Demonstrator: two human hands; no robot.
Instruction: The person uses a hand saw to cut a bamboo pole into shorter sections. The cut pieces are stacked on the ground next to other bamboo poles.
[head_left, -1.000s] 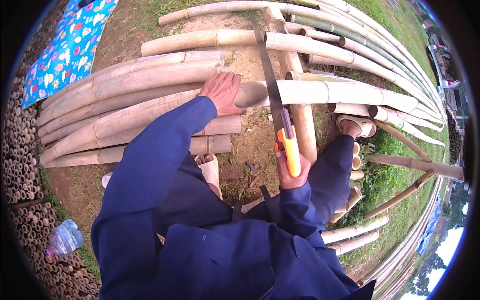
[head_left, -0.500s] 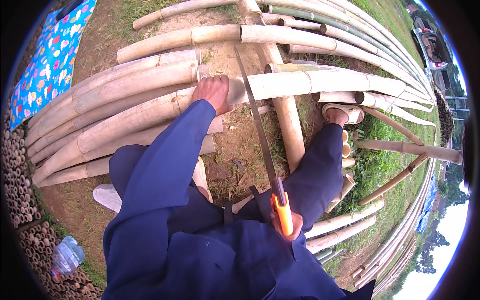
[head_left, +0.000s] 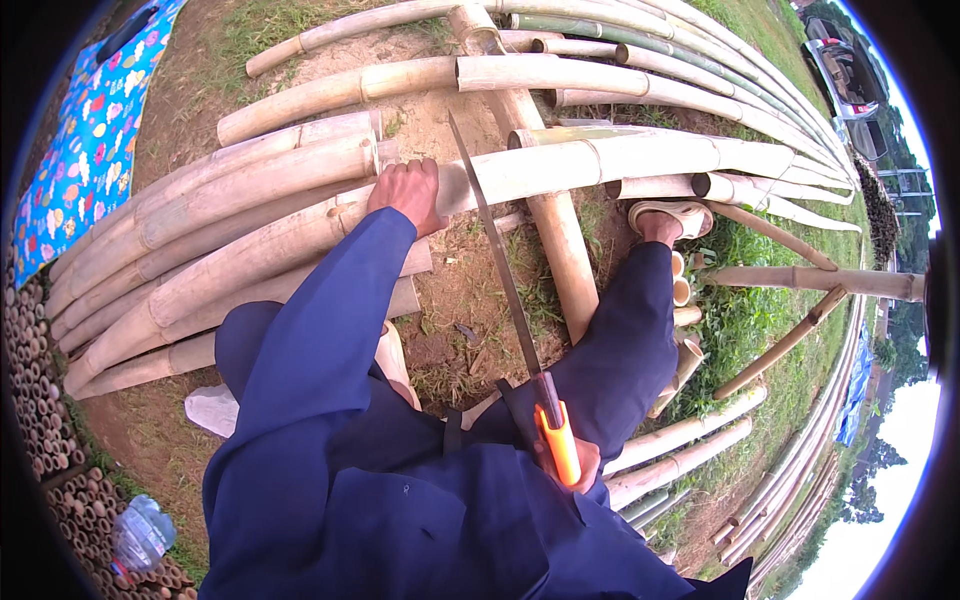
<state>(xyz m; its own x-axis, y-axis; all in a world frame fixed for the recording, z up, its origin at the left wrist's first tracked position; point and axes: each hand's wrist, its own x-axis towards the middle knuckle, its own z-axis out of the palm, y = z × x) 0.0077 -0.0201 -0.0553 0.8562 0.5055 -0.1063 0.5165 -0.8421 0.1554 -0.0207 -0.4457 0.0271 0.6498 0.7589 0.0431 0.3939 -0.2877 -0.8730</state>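
Observation:
My left hand (head_left: 408,194) is wrapped over the top of a thick, pale bamboo pole (head_left: 570,163), pressing on it just left of the saw. In my right hand (head_left: 578,466), low and close to my body, is the orange handle of a hand saw (head_left: 503,262). Its long dark blade crosses the pole close to my left hand's thumb side, with the tip sticking out past the far side. How deep the blade sits cannot be made out. A crosswise bamboo support (head_left: 566,255) runs under the pole, right of the blade.
Cut bamboo lengths (head_left: 215,205) lie at left, long poles (head_left: 680,85) at far right. My sandalled foot (head_left: 672,220) is beside pole ends. Stacked short pieces (head_left: 45,400), a plastic bottle (head_left: 143,533) and a patterned blue sheet (head_left: 95,140) are at left. A bamboo post frame (head_left: 810,283) stands right.
The saw has slid a little toward me across the pole. My left hand keeps its hold on the bamboo. The whole view has shifted slightly.

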